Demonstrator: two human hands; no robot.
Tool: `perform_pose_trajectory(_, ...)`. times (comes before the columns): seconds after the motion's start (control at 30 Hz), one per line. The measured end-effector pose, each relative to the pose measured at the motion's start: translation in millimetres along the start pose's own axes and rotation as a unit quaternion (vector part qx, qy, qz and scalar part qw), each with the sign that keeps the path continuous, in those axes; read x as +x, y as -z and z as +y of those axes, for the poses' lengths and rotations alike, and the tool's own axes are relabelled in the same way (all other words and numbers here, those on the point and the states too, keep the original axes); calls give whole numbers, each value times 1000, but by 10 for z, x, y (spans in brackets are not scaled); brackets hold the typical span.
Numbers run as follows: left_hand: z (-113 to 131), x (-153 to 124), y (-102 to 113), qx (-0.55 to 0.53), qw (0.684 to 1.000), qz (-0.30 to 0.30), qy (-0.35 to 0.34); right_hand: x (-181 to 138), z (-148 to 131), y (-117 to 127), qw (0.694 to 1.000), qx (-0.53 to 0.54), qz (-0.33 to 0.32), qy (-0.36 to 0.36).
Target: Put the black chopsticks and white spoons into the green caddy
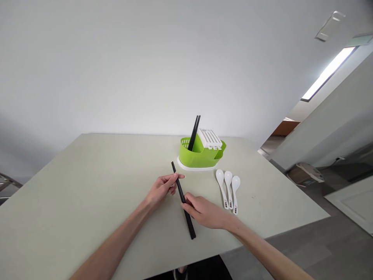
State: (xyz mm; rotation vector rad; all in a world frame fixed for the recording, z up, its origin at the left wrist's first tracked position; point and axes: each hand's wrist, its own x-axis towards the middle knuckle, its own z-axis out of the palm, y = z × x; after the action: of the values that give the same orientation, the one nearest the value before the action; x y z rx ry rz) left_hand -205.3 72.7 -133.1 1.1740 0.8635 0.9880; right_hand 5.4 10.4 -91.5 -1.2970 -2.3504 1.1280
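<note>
In the head view, black chopsticks (183, 200) are pinched near the upper end by the closed fingers of the left hand (163, 187) and near the middle by the right hand (205, 212), low over the table (87, 186), before the green holder (201, 153). The sticks could likely be splayed or dropped if either pinch were loosened, and the white spoons (229, 188) just beside might be knocked.

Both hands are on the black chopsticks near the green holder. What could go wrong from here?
1. The left hand and right hand pinch the black chopsticks only lightly; one could slip and roll across the table.
2. The green holder looks light; a knock might tip it.
3. The white spoons lie close by the right hand and could get swept aside.
</note>
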Motion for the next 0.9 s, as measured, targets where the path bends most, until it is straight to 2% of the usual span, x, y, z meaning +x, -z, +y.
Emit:
perform_pose_trajectory(0.1,10,-2,-15,-1,1000,0,-5,46,9,158,1000,11,8,-1)
perform_pose_trajectory(0.27,42,-17,-47,-11,1000,-28,-2,365,-116,569,984,109,138,-6)
perform_pose_trajectory(0.43,46,-38,-45,-2,998,-62,5,768,-264,697,987,133,89,-9)
perform_pose_trajectory(0.53,40,-58,-37,-1,997,-76,11,839,-334,765,988,140,58,1)
perform_pose_trajectory(0.6,40,-66,-26,-15,996,-86,16,807,-400,930,989,129,65,21)
perform_pose_trajectory(0.67,48,-58,-2,-46,996,-79,10,739,-489,1211,987,110,110,38)
perform_pose_trajectory(0.7,56,-47,18,-68,996,-62,1,701,-540,1383,982,103,153,48)
perform_pose_trajectory(0.8,85,8,99,-133,990,44,-28,618,-679,1921,944,96,296,108)
perform_pose_trajectory(0.9,101,63,169,-174,976,127,-19,624,-758,2342,901,94,391,163)
